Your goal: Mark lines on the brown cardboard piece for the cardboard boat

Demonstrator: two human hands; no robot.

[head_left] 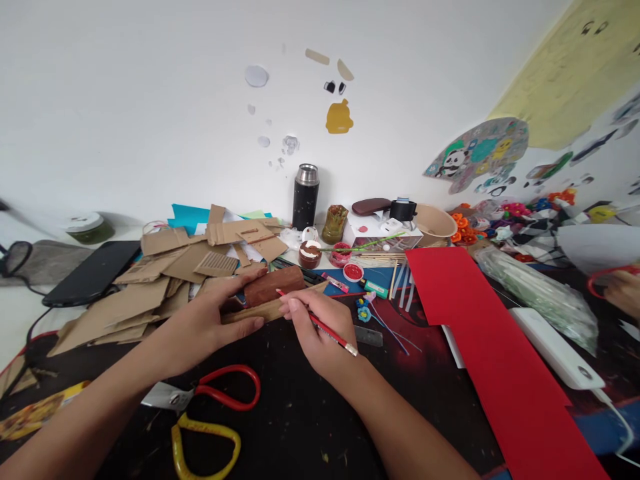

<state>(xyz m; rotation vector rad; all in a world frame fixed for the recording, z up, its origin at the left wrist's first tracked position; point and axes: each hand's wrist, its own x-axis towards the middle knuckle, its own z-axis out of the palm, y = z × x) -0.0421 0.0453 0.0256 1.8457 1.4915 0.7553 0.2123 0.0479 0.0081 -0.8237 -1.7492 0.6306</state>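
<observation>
My left hand (pixel 215 320) grips a reddish-brown roll (pixel 273 285) together with a cardboard piece (pixel 267 311). Its thumb lies along the cardboard's front side and its fingers reach behind the roll's left end. In my right hand (pixel 320 327) is a red pencil (pixel 330 331), pinched with the tip at the roll's lower edge. Where the pencil point touches, whether roll or cardboard, I cannot tell. Large scissors (pixel 200 400) with one red and one yellow handle lie spread on the dark table mat (pixel 300 420), below my left hand.
Cardboard scraps (pixel 170 267) are heaped at the left beside a black phone-like device (pixel 93 273). A black flask (pixel 306 200), paint pots (pixel 353 272) and a jar (pixel 335 223) stand behind. Red card (pixel 490 347) and a white power strip (pixel 555 350) lie right; another person's hand (pixel 623 290) holds red-handled scissors.
</observation>
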